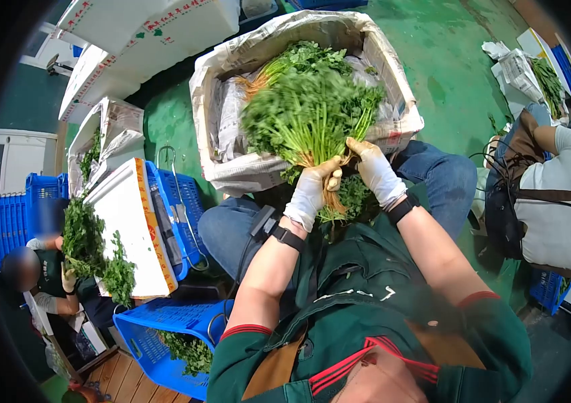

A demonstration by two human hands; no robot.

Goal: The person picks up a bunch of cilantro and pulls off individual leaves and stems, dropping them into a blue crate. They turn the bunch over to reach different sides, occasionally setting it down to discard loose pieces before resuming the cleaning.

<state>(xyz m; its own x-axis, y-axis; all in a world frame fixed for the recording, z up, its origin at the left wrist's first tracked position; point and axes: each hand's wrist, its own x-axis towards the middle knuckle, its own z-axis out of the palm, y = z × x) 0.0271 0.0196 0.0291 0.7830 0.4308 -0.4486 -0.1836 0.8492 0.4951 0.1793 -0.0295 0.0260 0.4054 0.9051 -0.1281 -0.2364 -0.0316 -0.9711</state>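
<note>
Bunch: green leafy herb bunch, leaves toward upper centre, stems at hands.
Hands: white-gloved left hand, right hand both clasp stems.

White gloves on left hand, right hand; black wristbands; dark green top, red-striped cuffs; blue jeans
</note>
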